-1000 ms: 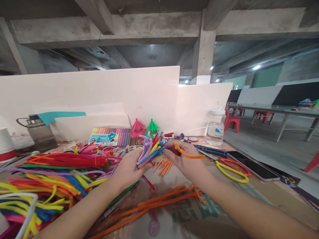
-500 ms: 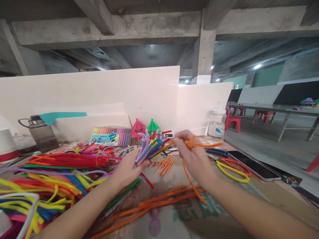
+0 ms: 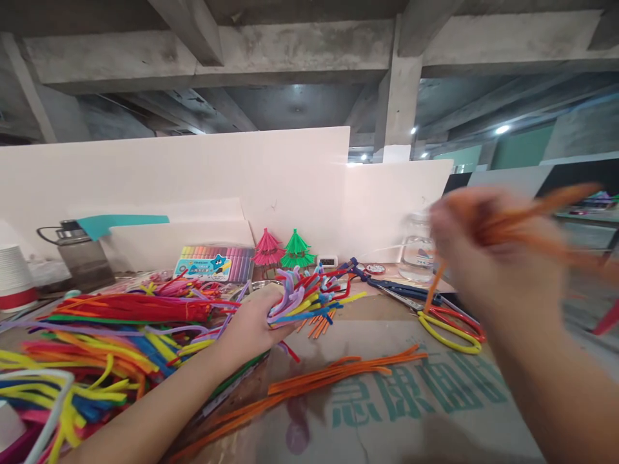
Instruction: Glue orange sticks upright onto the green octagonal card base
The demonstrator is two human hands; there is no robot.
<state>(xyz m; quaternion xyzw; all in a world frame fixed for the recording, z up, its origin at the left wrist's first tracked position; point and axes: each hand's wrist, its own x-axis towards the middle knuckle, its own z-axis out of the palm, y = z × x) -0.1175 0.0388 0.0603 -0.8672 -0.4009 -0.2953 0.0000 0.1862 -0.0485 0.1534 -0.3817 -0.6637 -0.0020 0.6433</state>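
My left hand (image 3: 251,322) is closed round a bundle of multicoloured pipe cleaners (image 3: 307,299), whose purple, yellow, blue and red ends fan out to the right. On the right, my right hand (image 3: 503,270) is raised and smeared by motion, with orange pipe cleaners (image 3: 556,200) sticking out of its fist. One orange strand hangs down from it near the scissors. Short cut orange pieces (image 3: 318,327) lie just under the bundle, partly covered by it. Long orange pipe cleaners (image 3: 333,375) rest on the table between my forearms.
A large heap of pipe cleaners (image 3: 120,354) covers the left side. Scissors with yellow and red handles (image 3: 449,335) and dark-handled pliers (image 3: 401,288) lie at right. Behind stand a marker set (image 3: 213,264), pink (image 3: 267,248) and green (image 3: 296,248) small trees, and a clear bottle (image 3: 416,251).
My right hand has moved right and up, away from the bundle, carrying orange pipe cleaners. The bundle in my left hand has tipped over to the right and lower.
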